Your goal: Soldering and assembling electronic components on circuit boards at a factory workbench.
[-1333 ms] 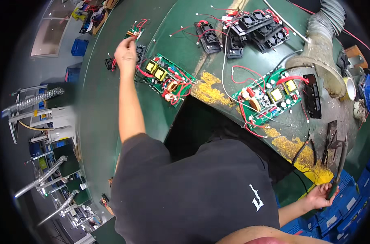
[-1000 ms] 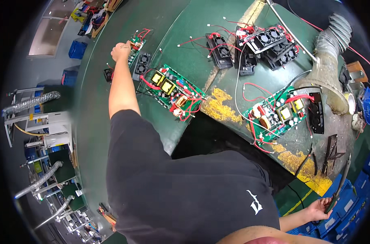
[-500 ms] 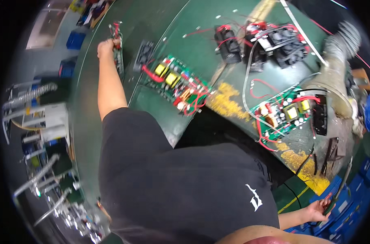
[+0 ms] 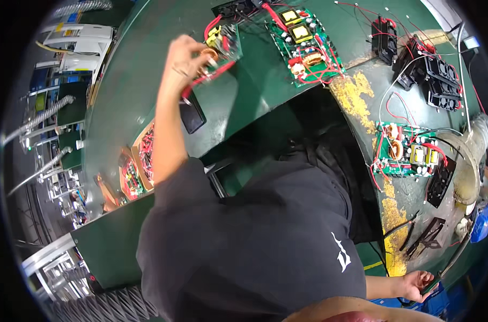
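My left hand (image 4: 184, 58) is closed on a green circuit board (image 4: 229, 45) at its copper coil, at the far left of the bench. Yellow transformers and thick red wires show on this board; motion blurs its edge. To its right lies a second circuit board (image 4: 303, 43), with loops of red wire at its near end. At the lower right my right hand (image 4: 415, 285), palm up, curls around a green-handled tool (image 4: 433, 283) with a long grey shaft, which looks like a soldering iron. The tool is apart from the boards.
A third circuit board (image 4: 407, 153) lies on the right bench beside a flexible fume hose (image 4: 469, 177). Black fans (image 4: 440, 83) with red wires stand farther back. A dark flat object (image 4: 193, 115) lies below the held board, and boxes of parts (image 4: 134, 166) sit at left.
The view has turned, shifting the benches across the picture. My left hand has come from the far left edge toward the second board, bringing a circuit board. My right hand keeps its tool low at right.
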{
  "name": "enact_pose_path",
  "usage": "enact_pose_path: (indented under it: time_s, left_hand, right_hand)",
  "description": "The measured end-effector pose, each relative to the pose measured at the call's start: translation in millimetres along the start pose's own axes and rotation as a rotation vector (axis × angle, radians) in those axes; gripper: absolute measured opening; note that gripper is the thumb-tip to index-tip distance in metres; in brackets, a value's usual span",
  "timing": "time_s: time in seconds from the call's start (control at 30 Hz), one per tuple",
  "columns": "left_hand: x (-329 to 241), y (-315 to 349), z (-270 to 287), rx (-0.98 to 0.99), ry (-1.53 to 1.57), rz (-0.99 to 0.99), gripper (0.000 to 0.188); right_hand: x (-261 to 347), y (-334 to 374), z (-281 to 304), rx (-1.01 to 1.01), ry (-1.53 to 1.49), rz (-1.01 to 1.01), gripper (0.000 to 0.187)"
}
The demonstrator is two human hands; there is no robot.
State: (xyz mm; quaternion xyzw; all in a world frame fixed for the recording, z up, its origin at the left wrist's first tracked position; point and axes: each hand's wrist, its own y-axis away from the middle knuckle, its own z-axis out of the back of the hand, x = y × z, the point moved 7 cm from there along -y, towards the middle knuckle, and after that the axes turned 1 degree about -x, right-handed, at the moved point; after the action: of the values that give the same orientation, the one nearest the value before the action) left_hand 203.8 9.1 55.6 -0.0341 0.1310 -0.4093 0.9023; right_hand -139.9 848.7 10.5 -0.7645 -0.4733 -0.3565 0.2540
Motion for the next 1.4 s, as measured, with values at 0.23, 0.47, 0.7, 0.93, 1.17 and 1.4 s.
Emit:
enact_pose_path:
  time_s: [0.23, 0.47, 0.7, 0.93, 1.17, 1.4]
  left_hand:
    - [-62, 83, -39, -0.076, -0.119, 0.069, 0.025]
    - [-155, 7, -15, 0.115, -0.075, -0.001, 0.021]
    - [-405, 23, -89, 0.262, 0.508, -0.928, 0.019]
    - [-492, 57, -134, 0.39, 0.467, -1.18, 0.034]
    - [-487, 48, -161, 0.664, 0.384, -1.035, 0.018]
    - [-507, -3, -142, 0.119, 0.482, -0.891, 0.017]
  right_hand:
    - [34, 16, 29, 0.125, -0.122, -0.087, 0.035]
    - [11, 61, 103, -0.058, -0.107, 0.013, 0.051]
    - [15, 109, 118, -0.173, -0.213, 0.044, 0.048]
    - [12, 139, 124, -0.241, -0.284, 0.023, 0.046]
    - [-13, 133, 131, -0.256, -0.285, -0.055, 0.046]
    - [-12, 123, 135, -0.231, -0.228, -0.1, 0.045]
